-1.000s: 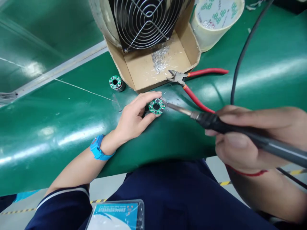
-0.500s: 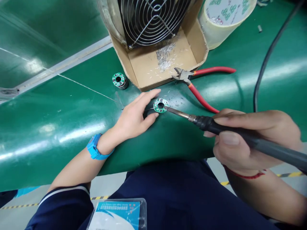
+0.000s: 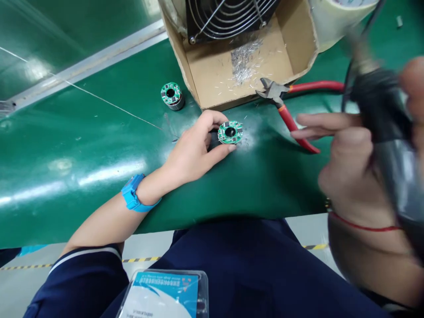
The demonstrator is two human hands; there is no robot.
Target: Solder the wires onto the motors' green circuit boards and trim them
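Note:
My left hand point(image 3: 198, 148) is closed around a small cylindrical part with a green ring-shaped circuit board point(image 3: 221, 136) on top, its fingers and thumb at the sides. The board faces up and the part's body is mostly hidden. My right hand point(image 3: 351, 163), blurred, holds a soldering iron point(image 3: 374, 97) with its tip pointing up and away from the board. Two of its fingers stretch over a red handle of the diagonal cutters point(image 3: 274, 92); I cannot tell whether they touch. A second part with a ring circuit board point(image 3: 171, 95) stands upright behind my left hand.
A cardboard box point(image 3: 212, 102) behind holds a fan point(image 3: 232, 20) and many cut wire bits point(image 3: 243, 62). A wide roll of clear tape point(image 3: 331, 26) stands to its right. Thin solder wire point(image 3: 109, 102) runs in from the left. The green bench point(image 3: 251, 190) has its edge at my lap.
The soldering iron has lifted off the board, swinging up and right with my right hand. My left hand keeps hold of the part. The view has shifted slightly.

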